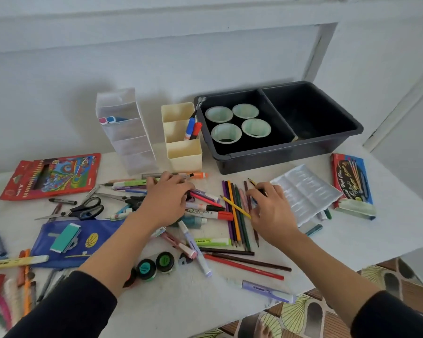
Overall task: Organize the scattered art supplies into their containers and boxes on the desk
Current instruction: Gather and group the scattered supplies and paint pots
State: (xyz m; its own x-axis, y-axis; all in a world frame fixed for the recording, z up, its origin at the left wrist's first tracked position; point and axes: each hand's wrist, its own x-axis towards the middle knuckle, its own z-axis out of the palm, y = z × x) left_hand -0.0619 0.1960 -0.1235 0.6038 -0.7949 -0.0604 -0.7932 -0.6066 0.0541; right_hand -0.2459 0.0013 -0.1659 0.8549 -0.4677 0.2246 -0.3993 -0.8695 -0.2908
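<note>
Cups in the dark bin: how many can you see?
4 cups, all in the left compartment of the dark bin, two by two: back left, back right, front left, front right. None show in the right compartment; none look hidden.

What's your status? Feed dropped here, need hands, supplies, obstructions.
Left hand on marker pile, grip unclear. Right hand pinching pencil. Most supplies loose on desk. Path to cream organizer open.

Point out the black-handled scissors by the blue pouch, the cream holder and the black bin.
black-handled scissors [82,210]: head view, on the handles where they join.
cream holder [185,161]: head view, on its front wall.
black bin [279,158]: head view, on its front wall.
</note>
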